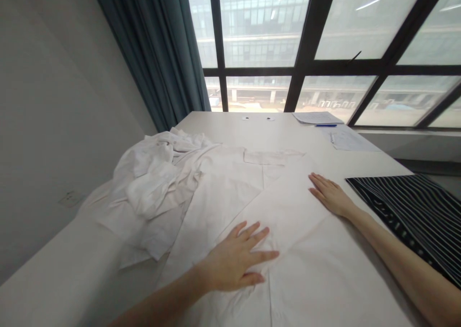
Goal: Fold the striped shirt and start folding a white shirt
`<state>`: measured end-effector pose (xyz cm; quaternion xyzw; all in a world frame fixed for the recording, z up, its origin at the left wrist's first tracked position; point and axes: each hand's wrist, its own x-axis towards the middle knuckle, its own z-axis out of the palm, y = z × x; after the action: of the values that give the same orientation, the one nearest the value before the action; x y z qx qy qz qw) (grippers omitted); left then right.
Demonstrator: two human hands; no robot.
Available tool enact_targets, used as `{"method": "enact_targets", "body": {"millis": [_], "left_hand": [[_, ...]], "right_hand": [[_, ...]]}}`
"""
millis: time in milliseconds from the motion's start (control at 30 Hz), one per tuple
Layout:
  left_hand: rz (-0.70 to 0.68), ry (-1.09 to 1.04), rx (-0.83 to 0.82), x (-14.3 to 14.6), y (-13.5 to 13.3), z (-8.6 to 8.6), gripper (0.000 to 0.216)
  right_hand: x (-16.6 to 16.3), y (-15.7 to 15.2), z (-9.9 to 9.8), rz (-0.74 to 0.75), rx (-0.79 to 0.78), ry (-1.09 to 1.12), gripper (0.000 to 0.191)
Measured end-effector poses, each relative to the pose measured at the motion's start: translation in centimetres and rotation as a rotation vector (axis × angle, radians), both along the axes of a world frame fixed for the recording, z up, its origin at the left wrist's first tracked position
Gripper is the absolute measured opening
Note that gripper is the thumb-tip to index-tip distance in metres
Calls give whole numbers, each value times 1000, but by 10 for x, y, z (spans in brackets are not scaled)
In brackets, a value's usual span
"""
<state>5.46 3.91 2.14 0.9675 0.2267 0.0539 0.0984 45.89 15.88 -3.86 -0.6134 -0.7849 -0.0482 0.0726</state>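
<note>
A white garment point(288, 211), which looks like a shirt or coat, lies spread over the table in front of me. Flat on its lower middle rests my left hand point(236, 257), fingers spread wide. My right hand point(329, 192) lies on the garment's right side near its edge, fingers stretched out and close together. Neither hand grips anything. A folded strip of cloth point(264, 157) shows at the garment's far end. To the left, a crumpled heap of white cloth point(154, 173) touches or overlaps the spread garment.
Black-and-white striped cloth point(414, 211) lies at the table's right edge. Papers point(353, 137) and a blue pen point(326, 125) are at the far right of the white table point(216, 123). Beyond stand a dark curtain point(162, 43) and large windows point(259, 24); a wall borders the left.
</note>
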Motion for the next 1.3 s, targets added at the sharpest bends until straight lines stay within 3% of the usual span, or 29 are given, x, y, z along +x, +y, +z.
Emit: {"method": "enact_targets", "body": {"millis": [233,367,467,600,700,833,967,1167,1300], "left_hand": [[-21,19,-58,1,1,6,60],[15,55,-63,1,-6,8,71],[71,49,-33,-3,-15,3,81],[140,18,43,-14,-28,-6,66],[162,-33,63,-24,-38,-8,62],[168,-107,11,-36,-47,-6,60],[172,-155,-35,-41,-48,-3,52],[139,-176,-111,-46,-48,1,67],[89,-134,-116,-49,-48,5,64]], "right_hand": [[6,1,11,-162,-14,-33,57],[-17,-13,23,-210,147,-50,52],[-51,-38,34,-26,165,22,46],[-109,-89,53,396,23,171,41],[-145,-124,66,587,-68,229,35],[-173,-154,73,677,-167,311,25],[-187,-164,74,728,-221,323,23],[-197,-160,65,785,-110,253,18],[-201,-157,52,871,9,266,16]]}}
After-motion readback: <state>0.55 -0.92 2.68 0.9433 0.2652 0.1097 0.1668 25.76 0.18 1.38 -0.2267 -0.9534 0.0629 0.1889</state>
